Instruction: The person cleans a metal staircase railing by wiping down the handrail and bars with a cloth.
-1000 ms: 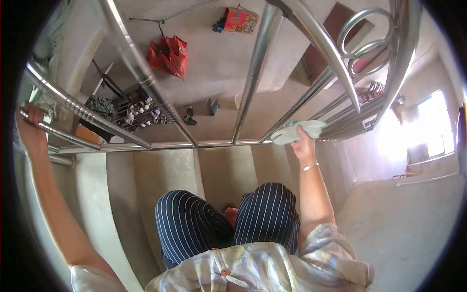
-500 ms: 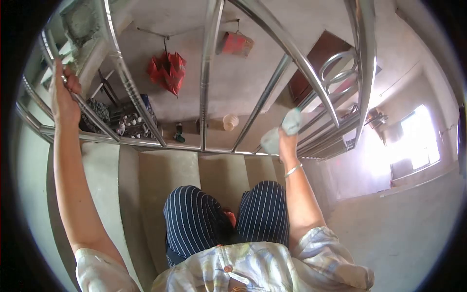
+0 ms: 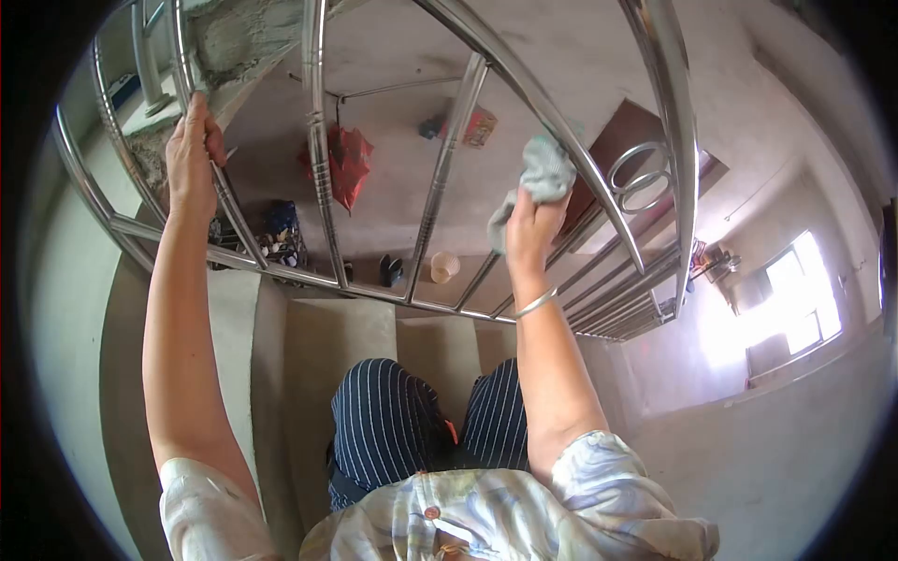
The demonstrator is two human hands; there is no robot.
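Note:
My left hand (image 3: 195,159) is closed around an upright bar (image 3: 236,210) of the shiny metal stair railing, at the left. At the right, my right hand (image 3: 535,229) grips a pale grey cloth (image 3: 547,168) that bunches above the fist, with another part hanging at its left side. The cloth lies against a slanting baluster (image 3: 479,280), just under the curved handrail (image 3: 547,79). My hand and the cloth hide much of that baluster. A silver bangle (image 3: 537,302) circles my right wrist.
Concrete steps (image 3: 341,327) run below the railing's bottom rail (image 3: 374,292), by my knees. Beyond the bars are a hanging red bag (image 3: 351,168), a pale bucket (image 3: 444,267), and a rack with shoes (image 3: 281,243). A bright window (image 3: 804,290) is at the right.
My right hand and the cloth have moved up and to the left, close beneath the handrail. The view has shifted, and my left hand still holds a bar.

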